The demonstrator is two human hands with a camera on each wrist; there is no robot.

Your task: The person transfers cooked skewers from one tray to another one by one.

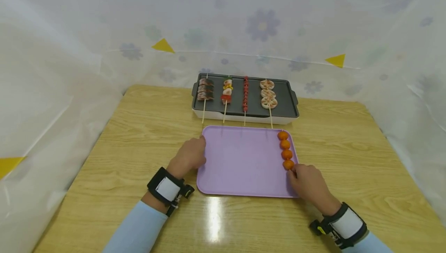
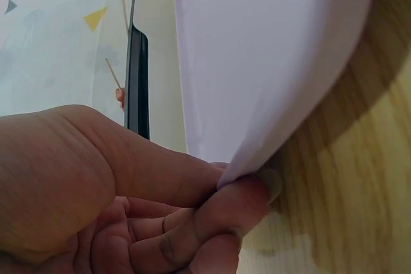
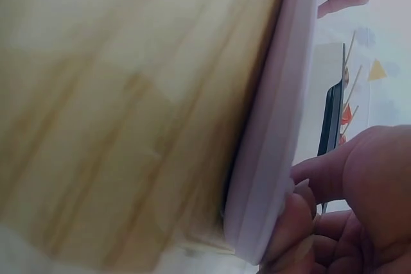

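A purple rectangular tray [image 1: 240, 164] lies in front of the grill, its rim pinched by both hands. My left hand [image 1: 189, 155] grips the left edge; in the left wrist view its thumb and bent fingers [image 2: 228, 213] close over the rim. On the right edge, near the front corner, my right hand [image 1: 309, 183] pinches the rim between thumb and fingers, as the right wrist view also shows. A skewer of orange balls [image 1: 286, 154] lies along the tray's right side, its lower end hidden by the right hand.
Behind the tray stands a grill [image 1: 254, 102] with a black plate. It carries a meat skewer [image 1: 205, 89], a mixed skewer [image 1: 227, 90], a thin red skewer [image 1: 245, 94] and a lotus-root skewer [image 1: 268, 94]. Their sticks overhang its front. A wooden table [image 1: 146, 129] supports everything.
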